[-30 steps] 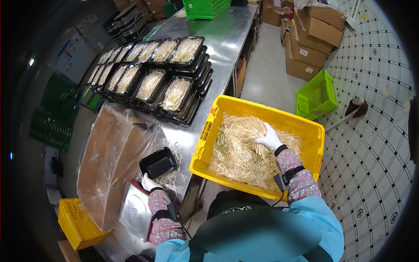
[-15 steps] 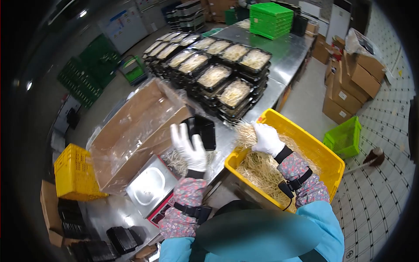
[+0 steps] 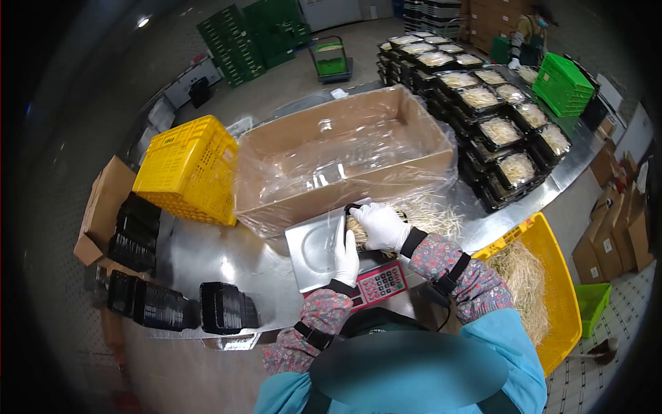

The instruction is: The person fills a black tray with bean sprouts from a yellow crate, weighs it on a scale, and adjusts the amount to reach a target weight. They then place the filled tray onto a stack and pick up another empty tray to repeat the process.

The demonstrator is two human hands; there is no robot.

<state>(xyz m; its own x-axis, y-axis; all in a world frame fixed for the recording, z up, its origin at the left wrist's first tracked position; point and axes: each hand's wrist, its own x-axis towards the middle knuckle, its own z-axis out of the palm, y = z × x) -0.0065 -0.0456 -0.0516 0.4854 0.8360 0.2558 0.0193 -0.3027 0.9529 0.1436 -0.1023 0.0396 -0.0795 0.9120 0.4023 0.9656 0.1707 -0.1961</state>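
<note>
White gloves cover both hands. My left hand (image 3: 346, 259) is upright along the near left side of a black tray, over the right part of the silver scale (image 3: 310, 252). My right hand (image 3: 380, 226) lies over the tray, its fingers pressed on pale, stringy sprouts (image 3: 356, 233) in it. Most of the tray is hidden by the hands. The scale's red keypad (image 3: 379, 284) shows just below. More loose sprouts (image 3: 431, 217) lie on the metal table right of my right hand.
A plastic-lined cardboard box (image 3: 338, 183) stands behind the scale. Filled trays (image 3: 500, 131) are stacked at the back right, a yellow tub of sprouts (image 3: 562, 297) is at right. Left are a yellow crate (image 3: 186, 165) and black trays (image 3: 224, 307). Another person (image 3: 531, 34) stands far back.
The view has swung left. My right hand has left the yellow tub with sprouts and is now at the black tray. My left hand has brought the tray over beside the scale's plate.
</note>
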